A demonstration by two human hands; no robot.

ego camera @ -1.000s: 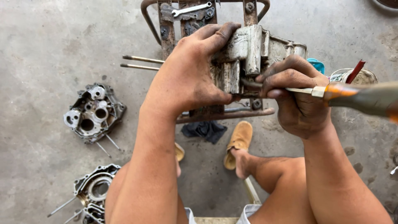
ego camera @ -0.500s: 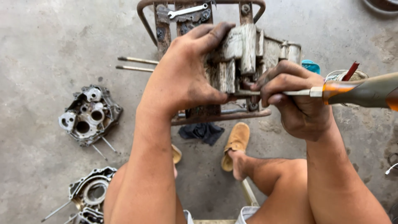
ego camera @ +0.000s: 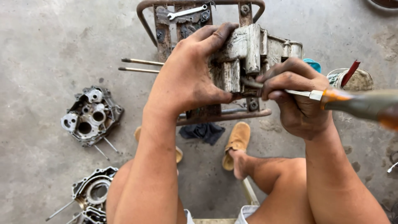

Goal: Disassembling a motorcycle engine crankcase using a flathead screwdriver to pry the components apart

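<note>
Two hands: both closed, both on one job.
Right hand (ego camera: 298, 99): grips screwdriver (ego camera: 315, 96); orange handle points right, shaft runs left.
Left hand (ego camera: 186, 79): clamps casing (ego camera: 248, 49) from its left side, thumb under, fingers over top.
Tip: meets casing just right of left thumb.
Casing: on rusty stand (ego camera: 199, 8), beyond both hands.

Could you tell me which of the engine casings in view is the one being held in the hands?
The grimy pale casing on the rusty stand, gripped by the left hand. The other two casings lie untouched on the concrete floor.
</note>
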